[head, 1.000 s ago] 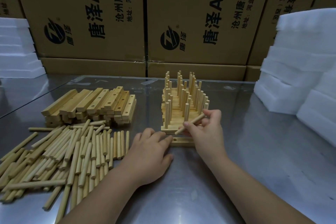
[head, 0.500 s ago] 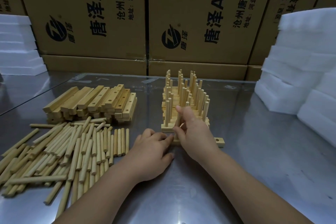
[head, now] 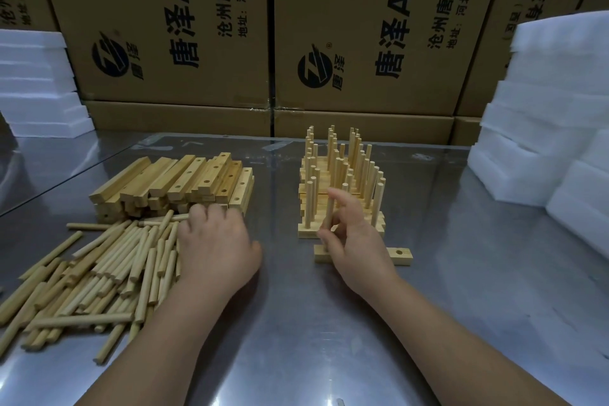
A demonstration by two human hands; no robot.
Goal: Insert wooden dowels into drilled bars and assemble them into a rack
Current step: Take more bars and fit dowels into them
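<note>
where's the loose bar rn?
Head view, right of centre: the bar lies on the table camera-side of the pegged stack, under the right hand gripping a dowel.

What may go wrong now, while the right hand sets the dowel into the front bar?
The bar lies unheld, since the left hand is over the loose dowels; pressing the upright dowel may slide or tip it. The right hand works close to the finished stack, so a bump might knock its dowels.
</note>
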